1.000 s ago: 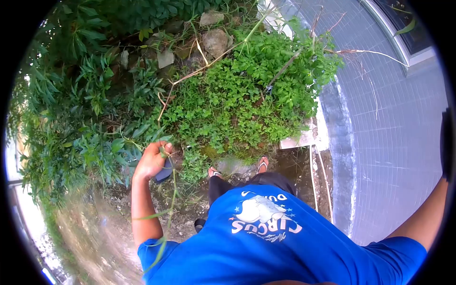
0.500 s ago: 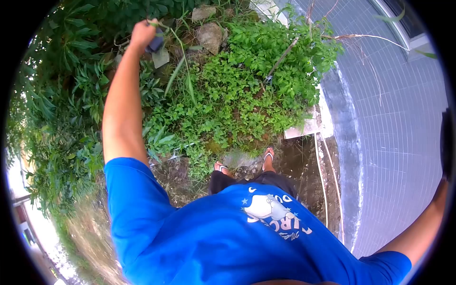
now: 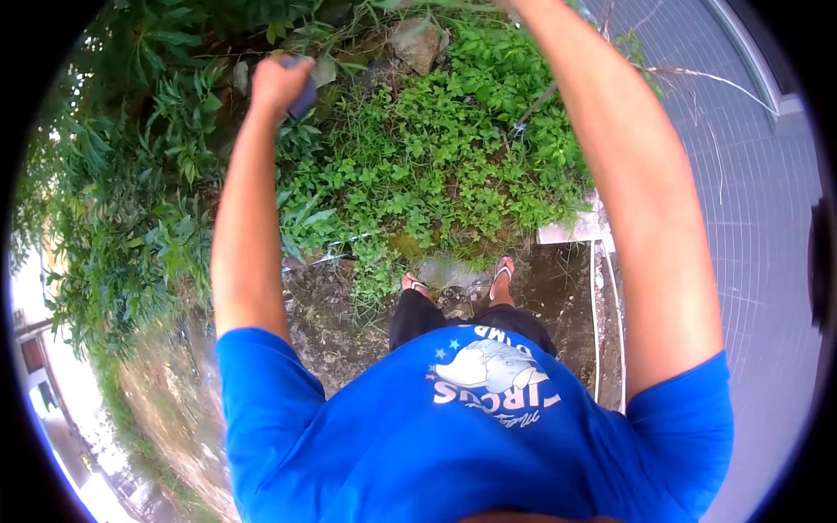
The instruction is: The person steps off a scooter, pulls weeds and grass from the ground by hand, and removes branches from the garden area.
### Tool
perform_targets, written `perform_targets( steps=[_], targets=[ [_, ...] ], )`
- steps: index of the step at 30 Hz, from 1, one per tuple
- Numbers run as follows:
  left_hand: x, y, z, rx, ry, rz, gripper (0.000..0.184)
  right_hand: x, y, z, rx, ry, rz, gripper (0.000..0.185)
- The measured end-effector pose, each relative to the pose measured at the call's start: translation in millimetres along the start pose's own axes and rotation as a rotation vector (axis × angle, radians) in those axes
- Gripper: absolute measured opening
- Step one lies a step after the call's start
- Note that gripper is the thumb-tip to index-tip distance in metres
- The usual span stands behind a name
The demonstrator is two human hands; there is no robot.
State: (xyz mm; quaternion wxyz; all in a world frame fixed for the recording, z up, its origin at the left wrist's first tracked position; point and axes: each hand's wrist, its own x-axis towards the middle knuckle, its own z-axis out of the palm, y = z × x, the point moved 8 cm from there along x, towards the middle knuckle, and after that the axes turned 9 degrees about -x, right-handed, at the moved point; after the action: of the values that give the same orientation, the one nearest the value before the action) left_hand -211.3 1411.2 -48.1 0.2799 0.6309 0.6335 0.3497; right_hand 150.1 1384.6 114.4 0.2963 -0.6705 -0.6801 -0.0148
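Note:
My left hand [image 3: 281, 85] is closed around a dark grey object [image 3: 303, 98], which juts out past the fingers on their right side; its kind is not clear. This hand is over the low plants, close to a pale flat stone [image 3: 323, 71] and some long grass blades. My right forearm [image 3: 602, 96] stretches up across the plants to the top edge of the view. The right hand itself lies beyond that edge, so its fingers and anything in them are hidden. Leafy green ground plants [image 3: 418, 157] spread below and between both arms.
A large rock [image 3: 415, 44] sits among the plants. Dense shrubs [image 3: 148, 174] fill the left side. A grey tiled wall [image 3: 750, 218] curves along the right, with dry twigs [image 3: 697, 74] before it. Pale pipes [image 3: 596, 322] run beside my sandalled feet [image 3: 502, 272].
My right arm has swung from the far right side up over the plants. My left hand has moved slightly right and down, still gripping the dark grey object.

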Motion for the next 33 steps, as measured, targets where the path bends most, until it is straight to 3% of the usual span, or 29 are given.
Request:
perform_targets(
  steps=[2, 4, 6, 7, 8, 9, 10, 12, 13, 15, 17, 18, 20, 23, 24, 25, 26, 28, 30, 32, 33],
  targets=[
    [-104, -43, 45, -0.113, -0.097, -0.021, 0.048, -52, -17, 44, 0.474, -0.199, -0.130, 0.065],
    [-205, -113, 88, -0.250, -0.233, -0.302, 0.038, -109, -23, 104, 0.124, -0.344, -0.165, 0.046],
    [-312, -189, 122, -0.349, -0.286, -0.627, 0.041, -195, -10, 154, 0.141, -0.673, -0.073, 0.046],
    [-367, -243, 141, -0.308, -0.289, -0.661, 0.040, -246, 10, 183, 0.167, -0.817, -0.011, 0.045],
    [-423, -257, 142, -0.319, -0.296, -0.825, 0.039, -301, 34, 210, 0.159, -0.907, -0.008, 0.040],
    [-485, -308, 161, -0.294, -0.368, -0.893, 0.039, -357, 59, 227, 0.211, -0.901, -0.047, 0.033],
    [-526, -304, 146, -0.144, -0.429, -0.965, 0.042, -407, 78, 231, 0.214, -0.965, -0.088, 0.029],
    [-632, -379, 155, 0.249, -0.614, -0.947, 0.046, -495, 119, 217, 0.136, -1.075, -0.068, 0.023],
    [-671, -387, 152, 0.364, -0.823, -0.945, 0.044, -536, 141, 210, 0.027, -1.182, -0.110, 0.022],
    [-746, -419, 143, 0.372, -0.927, -1.130, 0.052, -600, 191, 179, -0.052, -1.261, 0.053, 0.022],
    [-743, -399, 147, 0.426, -1.146, -1.031, 0.054, -610, 203, 127, -0.076, -1.287, 0.181, 0.023],
    [-721, -396, 154, 0.450, -1.087, -0.948, 0.053, -619, 223, 110, -0.080, -1.256, 0.251, 0.023],
    [-666, -382, 168, 0.490, -0.950, -0.783, 0.050, -633, 265, 84, -0.092, -1.167, 0.382, 0.022],
    [-561, -316, 172, 0.331, -0.425, -0.873, 0.048, -635, 314, 63, -0.087, -1.065, 0.467, 0.022],
    [-530, -292, 186, 0.231, -0.458, -0.864, 0.047, -633, 333, 57, -0.084, -1.036, 0.476, 0.022],
    [-512, -296, 200, 0.164, -0.247, -0.817, 0.046, -629, 345, 54, -0.060, -0.994, 0.429, 0.023],
    [-490, -272, 215, 0.150, -0.178, -0.703, 0.042, -626, 359, 51, -0.036, -0.983, 0.425, 0.024],
    [-473, -212, 252, -0.186, -0.094, -0.782, 0.036, -618, 382, 42, 0.015, -0.974, 0.418, 0.027],
    [-470, -163, 298, -0.138, -0.187, -0.679, 0.032, -614, 410, 24, 0.055, -0.931, 0.313, 0.029],
    [-491, -134, 348, -0.096, -0.191, -0.697, 0.034, -626, 451, -1, 0.053, -0.920, 0.390, 0.027],
    [-497, -114, 373, 0.040, -0.243, -0.582, 0.039, -631, 473, -19, 0.047, -0.901, 0.424, 0.026]
  ],
)
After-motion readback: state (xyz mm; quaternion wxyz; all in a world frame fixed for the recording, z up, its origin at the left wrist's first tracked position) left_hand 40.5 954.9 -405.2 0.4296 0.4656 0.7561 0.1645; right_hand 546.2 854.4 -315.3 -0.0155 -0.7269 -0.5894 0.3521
